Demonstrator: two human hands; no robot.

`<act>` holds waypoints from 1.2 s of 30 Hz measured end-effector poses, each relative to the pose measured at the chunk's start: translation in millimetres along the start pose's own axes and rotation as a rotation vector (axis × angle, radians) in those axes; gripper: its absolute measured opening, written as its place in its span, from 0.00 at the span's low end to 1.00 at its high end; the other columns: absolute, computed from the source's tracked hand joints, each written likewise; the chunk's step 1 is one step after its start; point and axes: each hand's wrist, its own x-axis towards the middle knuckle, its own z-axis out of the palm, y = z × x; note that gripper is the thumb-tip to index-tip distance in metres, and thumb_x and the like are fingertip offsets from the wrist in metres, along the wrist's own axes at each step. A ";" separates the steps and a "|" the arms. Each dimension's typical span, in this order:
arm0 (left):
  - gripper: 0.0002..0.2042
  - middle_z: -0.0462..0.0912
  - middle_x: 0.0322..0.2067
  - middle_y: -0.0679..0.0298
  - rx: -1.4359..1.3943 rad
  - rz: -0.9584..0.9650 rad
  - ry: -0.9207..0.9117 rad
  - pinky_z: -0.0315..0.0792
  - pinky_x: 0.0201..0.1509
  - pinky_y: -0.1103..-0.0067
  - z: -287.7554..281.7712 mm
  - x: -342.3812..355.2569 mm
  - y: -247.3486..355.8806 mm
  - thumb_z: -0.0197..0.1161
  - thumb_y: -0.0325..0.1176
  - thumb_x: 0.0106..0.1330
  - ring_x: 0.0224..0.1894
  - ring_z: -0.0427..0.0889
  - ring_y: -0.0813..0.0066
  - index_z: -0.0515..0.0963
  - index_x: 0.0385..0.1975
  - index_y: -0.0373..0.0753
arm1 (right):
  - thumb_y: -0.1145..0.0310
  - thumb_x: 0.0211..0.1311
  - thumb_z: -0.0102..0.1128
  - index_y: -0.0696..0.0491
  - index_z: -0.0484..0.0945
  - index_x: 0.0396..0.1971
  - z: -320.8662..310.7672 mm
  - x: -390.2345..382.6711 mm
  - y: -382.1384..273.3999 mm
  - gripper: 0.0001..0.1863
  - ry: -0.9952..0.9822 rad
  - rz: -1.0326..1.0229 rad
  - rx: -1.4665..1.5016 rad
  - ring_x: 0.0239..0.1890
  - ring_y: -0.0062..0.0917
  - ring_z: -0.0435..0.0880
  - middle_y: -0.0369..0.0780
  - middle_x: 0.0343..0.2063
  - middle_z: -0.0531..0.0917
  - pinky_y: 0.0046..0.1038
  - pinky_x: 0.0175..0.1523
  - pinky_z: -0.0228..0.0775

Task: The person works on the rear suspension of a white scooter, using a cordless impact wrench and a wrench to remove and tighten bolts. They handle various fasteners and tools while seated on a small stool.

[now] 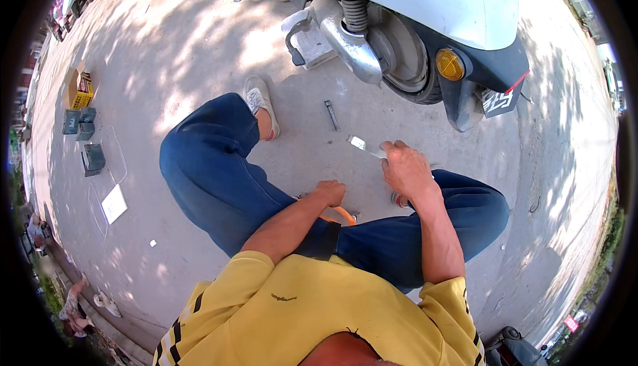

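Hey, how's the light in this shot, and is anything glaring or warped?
In the head view, sun and shade dapple the ground; in the head view, the shiny piece in the right hand shows a bright, washed-out patch; also in the head view, fisheye distortion bends the surroundings toward the rim, and the corners go black.

The person wears a yellow shirt [319, 299] with short sleeves [229, 283], black and white bands [178, 339] trimming them, and a small line of dark lettering [284, 297] on the chest. Roomy dark-blue trousers [206, 150] cover the legs. The pale lace-up shoe [254, 97] has reddish trim near the heel. The forearms [442, 233], left hand [330, 193] and right hand [407, 169] are bare.
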 end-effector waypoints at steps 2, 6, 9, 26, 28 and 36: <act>0.17 0.73 0.61 0.46 -0.037 -0.025 0.158 0.75 0.61 0.57 -41.8 16.2 -20.6 0.57 0.33 0.68 0.58 0.80 0.45 0.76 0.55 0.37 | 0.69 0.63 0.62 0.56 0.79 0.49 -18.9 18.7 -3.6 0.15 0.014 -0.041 0.003 0.40 0.49 0.85 0.49 0.38 0.84 0.46 0.46 0.77; 0.28 0.64 0.69 0.50 0.008 -0.025 0.407 0.76 0.62 0.61 -115.0 46.5 -47.5 0.62 0.25 0.61 0.59 0.79 0.45 0.69 0.64 0.41 | 0.69 0.64 0.62 0.56 0.80 0.49 -33.8 24.7 -12.8 0.14 0.003 0.007 0.053 0.40 0.48 0.85 0.49 0.38 0.84 0.45 0.46 0.77; 0.32 0.61 0.72 0.52 0.124 0.107 0.466 0.76 0.61 0.61 -146.1 83.7 -65.4 0.63 0.22 0.60 0.59 0.78 0.47 0.67 0.68 0.44 | 0.69 0.65 0.62 0.56 0.80 0.50 -43.9 30.9 -17.6 0.15 -0.009 0.092 0.057 0.40 0.47 0.86 0.50 0.39 0.85 0.43 0.46 0.77; 0.09 0.73 0.47 0.59 0.399 0.505 0.603 0.79 0.53 0.64 -181.7 169.2 -144.5 0.60 0.26 0.62 0.52 0.77 0.55 0.75 0.41 0.38 | 0.74 0.62 0.63 0.58 0.76 0.57 -13.8 17.5 -78.6 0.22 0.120 0.485 0.763 0.37 0.51 0.83 0.55 0.36 0.82 0.43 0.44 0.73; 0.10 0.73 0.47 0.59 0.402 0.459 0.705 0.79 0.53 0.64 -195.5 184.1 -157.0 0.62 0.26 0.61 0.52 0.77 0.55 0.75 0.42 0.38 | 0.74 0.62 0.63 0.58 0.76 0.57 -13.4 23.0 -88.5 0.22 0.085 0.530 0.820 0.36 0.51 0.83 0.56 0.36 0.82 0.43 0.44 0.73; 0.20 0.71 0.56 0.51 0.459 0.435 0.478 0.75 0.61 0.60 -270.6 154.7 -116.4 0.68 0.32 0.64 0.60 0.73 0.48 0.73 0.54 0.36 | 0.76 0.65 0.62 0.57 0.78 0.56 11.8 27.1 -107.0 0.19 0.440 0.659 0.638 0.34 0.44 0.83 0.52 0.37 0.83 0.39 0.41 0.75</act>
